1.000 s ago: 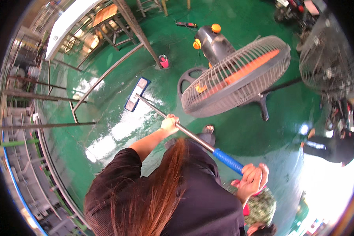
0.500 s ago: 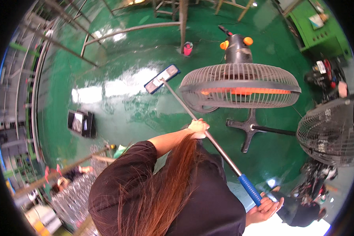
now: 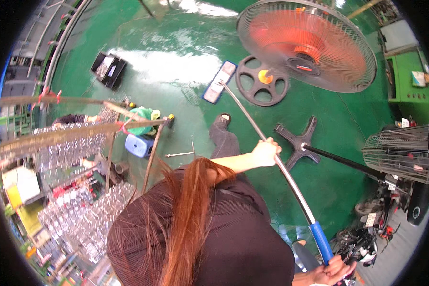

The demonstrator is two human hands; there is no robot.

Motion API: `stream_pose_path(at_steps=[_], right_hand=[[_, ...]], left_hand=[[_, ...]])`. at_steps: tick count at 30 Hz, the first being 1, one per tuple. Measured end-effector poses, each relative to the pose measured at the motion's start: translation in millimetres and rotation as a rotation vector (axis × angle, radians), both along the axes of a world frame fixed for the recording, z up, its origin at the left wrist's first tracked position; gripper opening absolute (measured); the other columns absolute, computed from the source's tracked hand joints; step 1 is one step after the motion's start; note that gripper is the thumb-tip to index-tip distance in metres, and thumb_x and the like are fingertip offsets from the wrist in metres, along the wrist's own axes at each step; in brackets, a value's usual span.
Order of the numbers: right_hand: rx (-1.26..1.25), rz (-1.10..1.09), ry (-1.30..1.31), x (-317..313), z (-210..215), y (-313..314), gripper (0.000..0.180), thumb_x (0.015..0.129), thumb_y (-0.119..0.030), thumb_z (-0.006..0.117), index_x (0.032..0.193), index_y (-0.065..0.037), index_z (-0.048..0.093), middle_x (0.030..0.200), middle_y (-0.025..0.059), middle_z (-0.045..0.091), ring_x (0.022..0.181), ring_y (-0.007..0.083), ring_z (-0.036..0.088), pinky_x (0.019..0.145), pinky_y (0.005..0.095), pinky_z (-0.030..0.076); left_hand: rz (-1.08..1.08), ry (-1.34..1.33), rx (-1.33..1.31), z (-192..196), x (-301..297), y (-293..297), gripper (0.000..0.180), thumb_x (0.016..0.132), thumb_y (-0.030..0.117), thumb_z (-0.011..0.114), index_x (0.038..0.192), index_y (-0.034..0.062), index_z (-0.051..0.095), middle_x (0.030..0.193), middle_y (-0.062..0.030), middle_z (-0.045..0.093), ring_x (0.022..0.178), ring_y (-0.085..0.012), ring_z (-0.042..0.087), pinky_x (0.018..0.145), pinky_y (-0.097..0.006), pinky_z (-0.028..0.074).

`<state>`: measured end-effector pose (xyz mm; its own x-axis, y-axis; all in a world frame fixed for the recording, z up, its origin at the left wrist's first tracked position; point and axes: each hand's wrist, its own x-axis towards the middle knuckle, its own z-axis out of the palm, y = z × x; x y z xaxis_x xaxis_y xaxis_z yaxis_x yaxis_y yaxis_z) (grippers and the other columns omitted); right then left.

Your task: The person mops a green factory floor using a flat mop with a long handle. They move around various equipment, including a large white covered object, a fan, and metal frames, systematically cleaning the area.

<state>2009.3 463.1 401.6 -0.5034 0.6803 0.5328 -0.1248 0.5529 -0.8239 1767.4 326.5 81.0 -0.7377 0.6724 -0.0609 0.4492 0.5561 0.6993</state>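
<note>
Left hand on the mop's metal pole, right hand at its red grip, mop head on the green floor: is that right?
Wrong on the colour: the head view shows the right hand at a blue grip. The left hand is on the metal pole and the mop head on the green floor.

Left fingers [image 3: 273, 146] around metal mop pole [image 3: 296, 191], right fingers [image 3: 337, 268] at its blue grip [image 3: 321, 243], mop head [image 3: 223, 72] on green floor [image 3: 188, 128]
</note>
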Motion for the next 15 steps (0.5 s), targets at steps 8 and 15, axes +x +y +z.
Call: stream_pose_path(at_steps=[8,15], right_hand=[[-0.297,0.388,0.253,-2.6,42.7,28.4,0.041,0.098,-0.033,0.030,0.061,-0.017,0.027,0.047,-0.0075,0.018,0.037,0.0064,0.022,0.041,0.0227,0.025],[0.213,0.183,-0.034,-85.9,-80.3,-36.9,0.016,0.092,-0.017,0.043,0.095,-0.002,0.036,0.051,-0.0029,0.029,0.045,0.0088,0.030,0.052,0.0265,0.033]], left_hand=[[0.100,-0.039,0.244,14.5,49.1,-2.8,0.014,0.060,0.016,0.061,0.065,0.0117,0.049,0.067,-0.0032,0.049,0.077,-0.0245,0.052,0.061,-0.038,0.049],[0.253,0.089,-0.058,-33.3,-61.0,-121.7,0.015,0.057,0.021,0.062,0.067,0.0144,0.053,0.073,-0.0020,0.053,0.085,-0.0239,0.055,0.062,-0.044,0.047]])
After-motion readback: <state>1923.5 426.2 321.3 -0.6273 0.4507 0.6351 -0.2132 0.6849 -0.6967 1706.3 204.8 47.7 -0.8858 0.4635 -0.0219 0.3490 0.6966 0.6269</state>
